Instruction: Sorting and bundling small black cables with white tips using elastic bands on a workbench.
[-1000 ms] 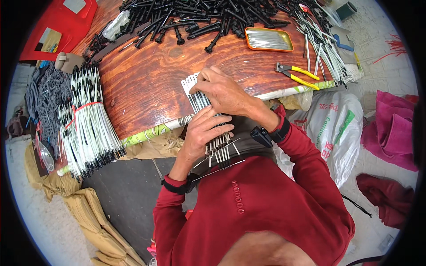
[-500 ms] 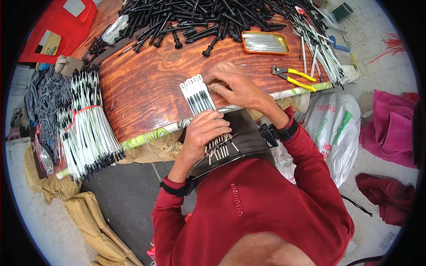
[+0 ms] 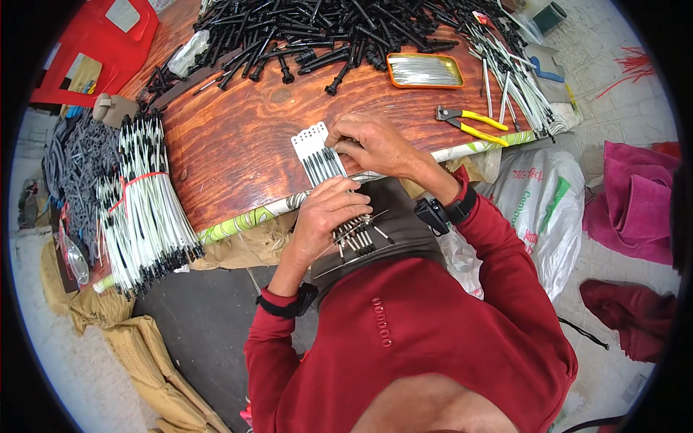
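Observation:
A flat white card [image 3: 311, 138] with a scalloped, holed far end lies over the table's front edge, with several thin black-and-white rods [image 3: 322, 165] side by side along it. My left hand [image 3: 330, 215] is closed over the card's near part and the rods. Their white and black ends [image 3: 359, 243] stick out below that hand above my lap, with a few thin wires crossing them. At the card's upper right edge, my right hand [image 3: 372, 146] has its thumb and fingers bent together. Whatever lies between those fingertips is hidden.
Yellow-handled pliers [image 3: 473, 125] and an orange-rimmed tin of thin metal pins [image 3: 424, 71] lie right of my hands. Black plastic parts [image 3: 325, 29] are heaped at the back. A red-banded bundle of white rods [image 3: 144, 209] stands left; loose white rods [image 3: 509, 86] lie right.
My right hand has come slightly down and left, its fingers closing in at the card's right edge. The left hand keeps its grip. The whole view has shifted slightly.

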{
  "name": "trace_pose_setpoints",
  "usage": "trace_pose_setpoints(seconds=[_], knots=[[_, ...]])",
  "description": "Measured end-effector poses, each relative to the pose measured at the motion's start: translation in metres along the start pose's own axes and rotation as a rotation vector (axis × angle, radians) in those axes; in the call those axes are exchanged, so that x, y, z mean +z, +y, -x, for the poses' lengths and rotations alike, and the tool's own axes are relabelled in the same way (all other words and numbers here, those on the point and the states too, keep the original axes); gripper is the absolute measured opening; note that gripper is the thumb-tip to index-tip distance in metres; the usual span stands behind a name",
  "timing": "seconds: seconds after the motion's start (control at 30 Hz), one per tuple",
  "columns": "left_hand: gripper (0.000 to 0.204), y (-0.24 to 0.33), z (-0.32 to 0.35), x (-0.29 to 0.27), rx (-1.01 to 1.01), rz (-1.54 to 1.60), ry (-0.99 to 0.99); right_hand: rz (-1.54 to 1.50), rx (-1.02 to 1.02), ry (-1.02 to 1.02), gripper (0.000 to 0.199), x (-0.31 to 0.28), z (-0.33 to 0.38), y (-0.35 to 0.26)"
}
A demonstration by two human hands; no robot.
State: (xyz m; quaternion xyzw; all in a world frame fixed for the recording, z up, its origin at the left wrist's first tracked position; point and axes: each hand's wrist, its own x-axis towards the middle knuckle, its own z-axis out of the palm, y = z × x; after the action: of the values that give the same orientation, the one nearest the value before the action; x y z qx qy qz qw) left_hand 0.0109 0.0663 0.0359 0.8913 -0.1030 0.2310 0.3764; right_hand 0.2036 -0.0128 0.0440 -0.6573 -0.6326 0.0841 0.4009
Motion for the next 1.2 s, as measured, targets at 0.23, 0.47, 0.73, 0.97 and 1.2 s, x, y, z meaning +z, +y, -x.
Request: trace_pose_setpoints(seconds=[0.23,0.47,0.73,0.97,1.2], knots=[[0.030,-0.004,0.001,0.001,0.017,0.007,0.008,-0.022,-0.057,0.002,0.009,-0.007,-0.015,0.000],[0.033,-0.012,0.007,0.000,0.022,0.033,-0.010,0.003,-0.076,-0.254,0.016,-0.007,-0.053,-0.014],[0.041,-0.005,0.011,0.001,0.056,0.036,-0.035,-0.080,-0.132,-0.707,0.041,-0.004,-0.079,-0.026],[0.032,-0.003,0.010,0.000,0.066,0.041,-0.028,0.151,-0.124,-0.837,0.061,-0.009,-0.082,-0.046],[0.043,-0.006,0.013,0.003,0.057,0.070,-0.026,0.108,-0.160,-0.809,0.058,-0.006,-0.078,-0.036]])
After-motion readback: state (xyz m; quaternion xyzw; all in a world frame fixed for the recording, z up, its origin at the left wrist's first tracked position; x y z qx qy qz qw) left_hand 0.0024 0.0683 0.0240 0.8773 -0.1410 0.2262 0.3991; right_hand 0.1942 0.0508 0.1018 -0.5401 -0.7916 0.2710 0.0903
